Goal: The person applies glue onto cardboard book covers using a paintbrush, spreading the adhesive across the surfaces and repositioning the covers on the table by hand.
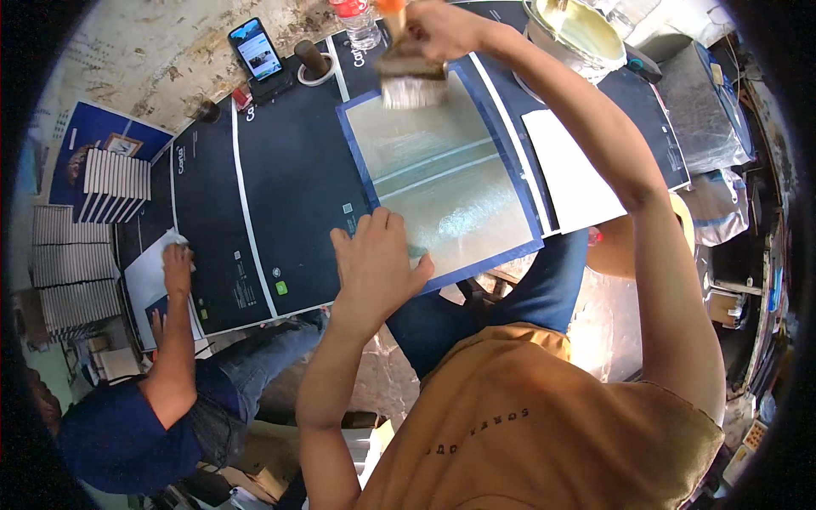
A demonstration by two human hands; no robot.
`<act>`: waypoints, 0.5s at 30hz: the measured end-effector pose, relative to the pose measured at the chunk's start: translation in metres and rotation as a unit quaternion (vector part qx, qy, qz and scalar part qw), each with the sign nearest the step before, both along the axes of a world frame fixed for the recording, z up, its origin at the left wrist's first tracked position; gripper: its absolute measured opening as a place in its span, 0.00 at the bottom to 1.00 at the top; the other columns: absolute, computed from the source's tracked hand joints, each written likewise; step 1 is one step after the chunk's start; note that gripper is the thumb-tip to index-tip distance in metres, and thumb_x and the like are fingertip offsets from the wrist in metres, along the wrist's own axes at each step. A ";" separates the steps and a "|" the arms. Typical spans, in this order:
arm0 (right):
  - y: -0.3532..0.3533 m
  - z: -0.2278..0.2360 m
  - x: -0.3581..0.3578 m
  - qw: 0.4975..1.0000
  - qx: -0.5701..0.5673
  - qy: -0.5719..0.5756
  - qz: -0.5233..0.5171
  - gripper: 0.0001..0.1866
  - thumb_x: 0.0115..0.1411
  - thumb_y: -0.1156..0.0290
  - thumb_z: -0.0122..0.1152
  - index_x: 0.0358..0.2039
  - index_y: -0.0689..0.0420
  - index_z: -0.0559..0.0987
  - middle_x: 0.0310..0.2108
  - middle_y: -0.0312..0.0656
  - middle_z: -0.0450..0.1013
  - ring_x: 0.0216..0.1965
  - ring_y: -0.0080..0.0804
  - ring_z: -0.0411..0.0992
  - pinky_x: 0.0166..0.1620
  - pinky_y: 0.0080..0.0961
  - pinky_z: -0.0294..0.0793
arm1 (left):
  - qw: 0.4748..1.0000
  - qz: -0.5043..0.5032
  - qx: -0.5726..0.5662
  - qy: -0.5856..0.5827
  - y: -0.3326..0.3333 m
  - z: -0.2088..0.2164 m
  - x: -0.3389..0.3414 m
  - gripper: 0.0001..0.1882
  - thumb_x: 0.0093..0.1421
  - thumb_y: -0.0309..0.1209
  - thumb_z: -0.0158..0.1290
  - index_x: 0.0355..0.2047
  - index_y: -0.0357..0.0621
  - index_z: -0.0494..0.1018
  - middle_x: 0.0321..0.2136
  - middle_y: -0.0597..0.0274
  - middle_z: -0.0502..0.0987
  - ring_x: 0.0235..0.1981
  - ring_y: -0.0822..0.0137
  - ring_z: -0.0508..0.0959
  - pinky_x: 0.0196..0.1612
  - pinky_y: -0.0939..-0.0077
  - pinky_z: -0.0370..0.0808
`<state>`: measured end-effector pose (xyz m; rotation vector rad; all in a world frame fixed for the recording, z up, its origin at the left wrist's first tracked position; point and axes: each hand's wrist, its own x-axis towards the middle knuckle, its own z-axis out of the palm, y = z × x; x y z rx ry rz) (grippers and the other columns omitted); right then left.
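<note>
A wide flat paintbrush with pale bristles is gripped by its handle in my right hand. It is over the far edge of a blue-bordered sheet; whether the bristles touch is unclear. The sheet's pale middle has a wet shine, with two grey boards and a narrow strip between them showing as bands. My left hand lies at the sheet's near left edge, its fingers spread and holding nothing. A tub of pale paste stands beyond my right forearm.
White sheets lie right of the blue-bordered one. Along the back are a phone, a round dish and a plastic bottle. At left, a co-worker's hand presses on white paper near stacked books.
</note>
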<state>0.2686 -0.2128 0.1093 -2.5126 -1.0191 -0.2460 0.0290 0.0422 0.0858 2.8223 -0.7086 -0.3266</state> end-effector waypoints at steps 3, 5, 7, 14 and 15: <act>-0.007 -0.001 -0.018 0.982 0.028 -0.067 -0.176 0.20 0.55 0.55 0.67 0.33 0.62 0.83 0.28 0.53 0.79 0.29 0.40 0.80 0.35 0.38 0.78 | 1.000 0.016 0.012 0.011 -0.001 0.004 -0.002 0.25 0.47 0.44 0.63 0.42 0.43 0.74 0.41 0.59 0.74 0.47 0.57 0.74 0.47 0.54 0.62; -0.005 0.001 -0.055 0.980 0.190 0.042 -0.047 0.22 0.54 0.54 0.67 0.33 0.64 0.82 0.30 0.57 0.78 0.33 0.48 0.79 0.38 0.39 0.77 | 1.000 0.018 0.004 0.011 -0.003 0.005 -0.004 0.25 0.47 0.45 0.63 0.42 0.42 0.74 0.41 0.58 0.74 0.47 0.57 0.75 0.47 0.53 0.63; -0.015 -0.004 -0.062 0.993 0.067 0.070 -0.074 0.20 0.55 0.55 0.65 0.34 0.63 0.81 0.31 0.57 0.78 0.35 0.48 0.78 0.40 0.39 0.76 | 1.000 0.009 -0.003 0.009 -0.004 0.008 -0.006 0.26 0.48 0.46 0.63 0.42 0.42 0.74 0.41 0.57 0.74 0.48 0.57 0.75 0.47 0.53 0.64; -0.048 0.004 -0.083 0.951 0.127 0.043 -0.279 0.22 0.53 0.48 0.65 0.30 0.59 0.81 0.28 0.54 0.79 0.33 0.54 0.79 0.40 0.46 0.78 | 1.000 0.028 -0.012 0.002 -0.005 0.001 -0.008 0.25 0.49 0.43 0.64 0.41 0.39 0.73 0.42 0.52 0.75 0.46 0.48 0.78 0.46 0.55 0.75; -0.055 -0.006 -0.089 0.963 0.167 0.034 -0.209 0.23 0.54 0.48 0.64 0.29 0.58 0.81 0.28 0.54 0.79 0.33 0.55 0.79 0.39 0.46 0.78 | 1.000 0.027 -0.013 -0.004 -0.008 0.002 -0.008 0.25 0.49 0.43 0.64 0.41 0.38 0.73 0.42 0.51 0.75 0.46 0.47 0.78 0.47 0.56 0.75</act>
